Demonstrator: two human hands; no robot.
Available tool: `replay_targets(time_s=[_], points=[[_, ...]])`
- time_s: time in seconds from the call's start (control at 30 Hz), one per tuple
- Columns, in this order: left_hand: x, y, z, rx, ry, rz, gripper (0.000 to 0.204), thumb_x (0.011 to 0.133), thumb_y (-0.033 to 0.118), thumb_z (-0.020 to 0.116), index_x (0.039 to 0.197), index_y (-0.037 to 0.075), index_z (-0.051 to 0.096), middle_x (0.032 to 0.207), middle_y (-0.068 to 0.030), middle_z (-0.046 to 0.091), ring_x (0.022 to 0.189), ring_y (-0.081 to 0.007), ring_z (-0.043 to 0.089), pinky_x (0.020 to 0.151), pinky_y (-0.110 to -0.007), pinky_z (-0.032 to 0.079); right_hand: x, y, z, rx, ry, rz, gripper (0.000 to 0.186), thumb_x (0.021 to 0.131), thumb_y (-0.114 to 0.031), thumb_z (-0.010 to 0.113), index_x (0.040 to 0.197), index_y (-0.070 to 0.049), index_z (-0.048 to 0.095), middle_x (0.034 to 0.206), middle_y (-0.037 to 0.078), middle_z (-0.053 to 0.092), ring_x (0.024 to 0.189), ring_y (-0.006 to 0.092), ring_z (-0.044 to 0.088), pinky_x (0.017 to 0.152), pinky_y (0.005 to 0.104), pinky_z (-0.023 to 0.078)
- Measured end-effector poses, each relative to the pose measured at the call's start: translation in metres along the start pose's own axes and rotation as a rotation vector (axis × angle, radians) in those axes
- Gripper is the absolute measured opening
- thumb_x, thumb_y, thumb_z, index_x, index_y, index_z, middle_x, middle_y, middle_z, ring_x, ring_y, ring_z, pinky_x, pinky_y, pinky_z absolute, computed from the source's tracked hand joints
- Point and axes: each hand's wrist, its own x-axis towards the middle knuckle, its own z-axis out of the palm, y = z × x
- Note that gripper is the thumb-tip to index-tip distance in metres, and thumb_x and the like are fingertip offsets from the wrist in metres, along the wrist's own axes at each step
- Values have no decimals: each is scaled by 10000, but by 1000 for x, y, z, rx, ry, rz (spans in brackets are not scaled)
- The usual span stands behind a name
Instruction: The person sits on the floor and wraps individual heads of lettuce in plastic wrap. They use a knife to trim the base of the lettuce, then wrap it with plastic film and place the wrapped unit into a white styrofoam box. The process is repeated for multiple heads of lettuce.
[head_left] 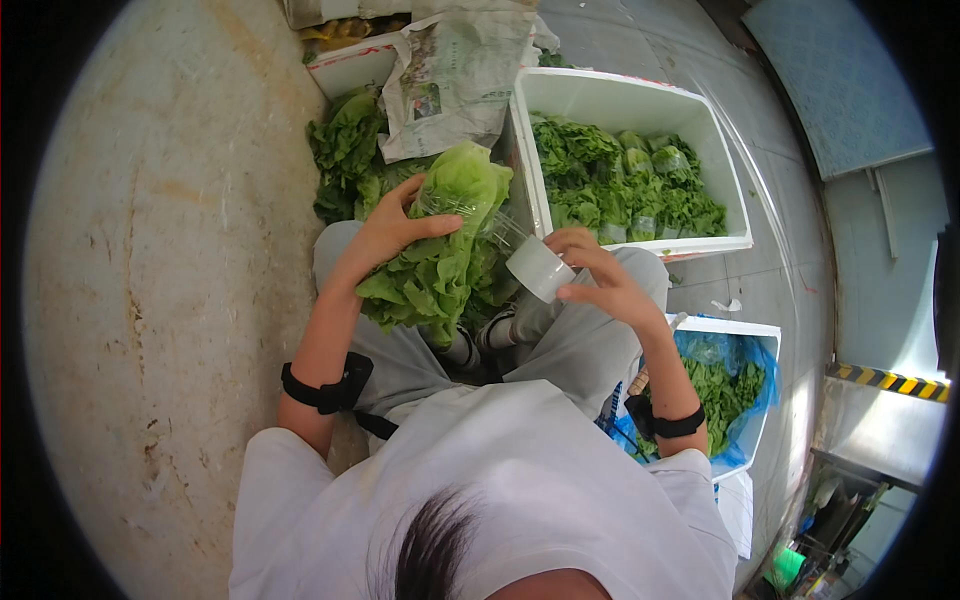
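Observation:
A bunch of green lettuce (455,265) is held over my lap, its pale stem end pointing away from me. My left hand (405,228) is wrapped round its upper part, thumb across the front. In my right hand (603,272) is a roll of clear tape (540,268), gripped between thumb and fingers. A strip of clear film stretches from the roll to the lettuce and passes round it below the stem end. More leafy greens (347,150) lie just beyond my left hand, partly under a sheet of newspaper (447,80).
A white foam box (745,215) of taped green bunches stands ahead on the right. Nearer, another foam box (768,345), lined with blue plastic, holds more greens. A worn, stained pale surface (150,300) fills the left side. Grey floor tiles (640,40) show beyond the boxes.

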Motion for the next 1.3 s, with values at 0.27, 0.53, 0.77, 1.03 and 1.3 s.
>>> replay_targets(time_s=[0.27, 0.53, 0.77, 1.03, 1.3], points=[[16, -30, 18, 381, -81, 144, 756, 688, 294, 768, 1264, -38, 407, 1142, -127, 539, 1043, -214, 519, 895, -300, 402, 8, -54, 4, 71, 3, -9, 250, 712, -171, 724, 860, -1, 615, 997, 64, 576, 1108, 222, 435, 879, 357, 362], [13, -53, 75, 313, -319, 359, 624, 689, 257, 757, 1156, -7, 438, 1093, -90, 514, 1007, -179, 514, 867, -303, 413, 56, -50, 16, 31, -2, -18, 250, 736, -158, 732, 867, 28, 628, 947, 55, 564, 936, 161, 494, 786, 300, 396], [4, -27, 62, 285, -573, -61, 749, 700, 268, 739, 1284, -36, 381, 1230, -137, 477, 1149, -210, 442, 992, -301, 325, 60, -36, 15, 427, 163, 305, 232, 804, -122, 661, 969, 39, 636, 971, 31, 585, 900, 117, 526, 845, 262, 385], [-2, -38, 46, -130, -545, -430, 749, 714, 235, 738, 1315, -28, 378, 1198, -99, 507, 1046, -149, 521, 850, -260, 439, 64, -15, 21, 468, 251, 309, 259, 800, -161, 679, 973, 27, 641, 855, 20, 634, 783, 83, 553, 733, 223, 420], [-6, -50, 55, 78, -423, -174, 748, 696, 271, 754, 1280, -33, 399, 1224, -124, 500, 1072, -206, 519, 901, -304, 416, 65, -26, 17, 268, 118, 324, 245, 733, -145, 730, 891, 32, 670, 797, 32, 646, 713, 80, 557, 691, 226, 428]])
